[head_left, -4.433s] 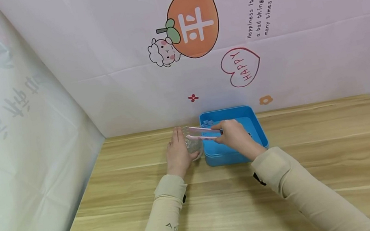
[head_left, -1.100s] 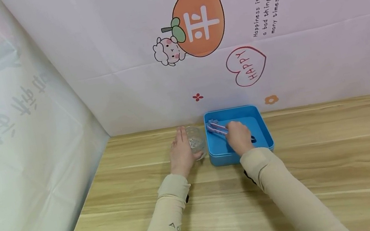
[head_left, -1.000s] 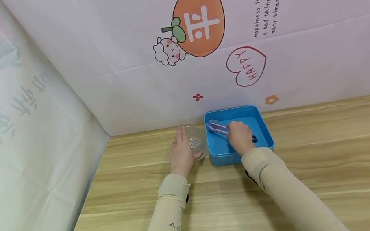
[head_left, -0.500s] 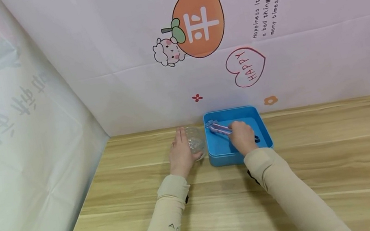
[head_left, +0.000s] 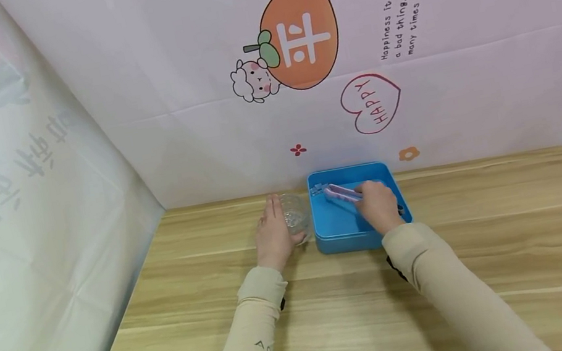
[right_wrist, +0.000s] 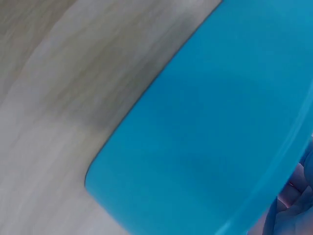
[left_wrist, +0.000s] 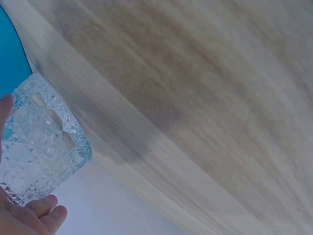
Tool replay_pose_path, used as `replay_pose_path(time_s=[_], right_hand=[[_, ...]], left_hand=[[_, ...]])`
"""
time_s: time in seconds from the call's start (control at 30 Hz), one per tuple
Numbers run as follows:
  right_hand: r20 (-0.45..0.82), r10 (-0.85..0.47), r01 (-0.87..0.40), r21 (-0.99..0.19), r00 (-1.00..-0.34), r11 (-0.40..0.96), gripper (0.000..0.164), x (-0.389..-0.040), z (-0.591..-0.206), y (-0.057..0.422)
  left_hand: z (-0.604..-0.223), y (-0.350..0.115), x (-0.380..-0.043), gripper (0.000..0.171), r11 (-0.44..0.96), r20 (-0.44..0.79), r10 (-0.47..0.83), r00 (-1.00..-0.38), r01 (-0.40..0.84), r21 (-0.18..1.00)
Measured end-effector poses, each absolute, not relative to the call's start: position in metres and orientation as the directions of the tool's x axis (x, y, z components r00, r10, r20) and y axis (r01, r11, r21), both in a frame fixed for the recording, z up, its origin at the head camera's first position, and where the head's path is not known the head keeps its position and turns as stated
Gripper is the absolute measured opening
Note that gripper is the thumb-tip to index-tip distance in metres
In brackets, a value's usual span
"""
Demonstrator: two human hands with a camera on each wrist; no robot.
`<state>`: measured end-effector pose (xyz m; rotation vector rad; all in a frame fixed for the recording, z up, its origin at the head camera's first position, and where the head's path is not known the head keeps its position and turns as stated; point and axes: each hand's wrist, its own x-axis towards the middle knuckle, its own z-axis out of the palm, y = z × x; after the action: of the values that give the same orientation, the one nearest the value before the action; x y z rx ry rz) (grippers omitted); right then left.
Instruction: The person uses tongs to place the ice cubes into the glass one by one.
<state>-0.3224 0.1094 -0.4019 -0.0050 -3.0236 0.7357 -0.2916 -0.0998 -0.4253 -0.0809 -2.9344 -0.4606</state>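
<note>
My left hand (head_left: pixel 272 233) holds a clear, cut-patterned glass (left_wrist: pixel 44 139) from its left side, thumb on the near side and fingers on the far side. Clear pieces show inside the glass. To its right stands a blue box (head_left: pixel 355 241). My right hand (head_left: pixel 378 205), over the box, grips pink tongs (head_left: pixel 342 193) whose tips are together and point at the box's far left corner. Small clear cubes (head_left: pixel 315 190) lie in that corner, right beside the tips. Whether the tips pinch a cube, I cannot tell.
Both things stand near the back edge of a wooden table (head_left: pixel 342 328). A white printed cloth (head_left: pixel 196 140) hangs right behind them, and another cloth (head_left: pixel 44 242) hangs on the left. In the right wrist view the box wall hides most of the right hand.
The tongs moved from the glass into the box's far left corner. Their tips have since come together and drawn slightly right. My left hand has stayed on the glass.
</note>
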Motion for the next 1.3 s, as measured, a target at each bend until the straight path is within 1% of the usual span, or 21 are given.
replay_pose_path(time_s=[0.07,0.33,0.67,0.87,1.1,1.3], right_hand=[[0.047,-0.002,-0.024,-0.463,-0.999,0.886,0.032,-0.321,-0.400,0.114],[0.073,-0.028,-0.063,-0.540,-0.997,0.839,0.032,-0.316,-0.391,0.130],[0.121,-0.042,-0.101,-0.534,-0.992,0.840,0.033,-0.303,-0.383,0.137],[0.164,-0.093,-0.167,-0.522,-0.982,0.837,0.034,-0.295,-0.371,0.132],[0.175,-0.172,-0.242,-0.573,-0.969,0.783,0.034,-0.284,-0.362,0.116],[0.124,-0.229,-0.259,-0.569,-0.965,0.780,0.033,-0.278,-0.362,0.100]], left_hand=[[-0.425,-0.100,-0.291,0.106,0.949,0.177,0.027,-0.984,0.080,0.305],[-0.425,-0.100,-0.290,0.106,0.949,0.189,0.029,-0.982,0.086,0.302],[-0.427,-0.100,-0.290,0.106,0.954,0.194,0.033,-0.980,0.089,0.287],[-0.426,-0.099,-0.290,0.106,0.954,0.199,0.035,-0.979,0.092,0.284],[-0.425,-0.099,-0.291,0.106,0.951,0.189,0.038,-0.981,0.093,0.293],[-0.424,-0.099,-0.290,0.105,0.946,0.189,0.042,-0.981,0.099,0.307]])
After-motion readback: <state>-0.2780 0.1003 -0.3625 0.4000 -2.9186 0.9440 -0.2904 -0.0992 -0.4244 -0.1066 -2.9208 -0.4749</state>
